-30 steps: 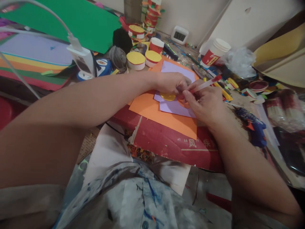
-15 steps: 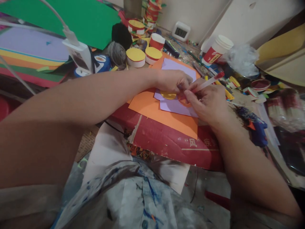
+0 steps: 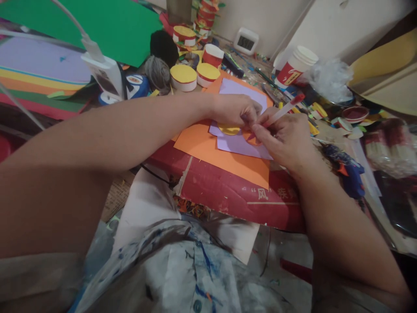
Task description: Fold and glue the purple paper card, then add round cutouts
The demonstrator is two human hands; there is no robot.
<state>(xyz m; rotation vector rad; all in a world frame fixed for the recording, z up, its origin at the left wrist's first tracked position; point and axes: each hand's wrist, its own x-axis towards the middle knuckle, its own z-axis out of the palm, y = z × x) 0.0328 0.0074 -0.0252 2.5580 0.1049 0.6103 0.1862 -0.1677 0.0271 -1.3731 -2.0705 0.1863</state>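
Note:
In my right hand (image 3: pixel 283 132) is a pen (image 3: pixel 282 111) with a clear white barrel and a red end, slanting up to the right. Its red tip reaches a small orange paper piece (image 3: pixel 256 141), partly covered by my fingers. My left hand (image 3: pixel 239 111) is curled down on the paper close beside my right fingertips; what its fingers hold, if anything, is hidden. A yellow paper disc (image 3: pixel 229 130) shows below my left hand. Under both lie purple paper (image 3: pixel 237 148) and a larger orange sheet (image 3: pixel 208 150) on a red cardboard (image 3: pixel 224 191).
Yellow-topped paper rounds (image 3: pixel 183 76), grey yarn (image 3: pixel 157 73) and a white digital clock (image 3: pixel 246 41) stand behind. At right are a paper cup (image 3: pixel 297 65), a blue glue gun (image 3: pixel 350 174) and paper scraps. A white plug adapter (image 3: pixel 104 74) and green sheet (image 3: pixel 97 30) are at left.
The whole view has shifted slightly. The pen has moved a little, and its red tip now shows on the orange piece below my right fingers. My left hand stays in place.

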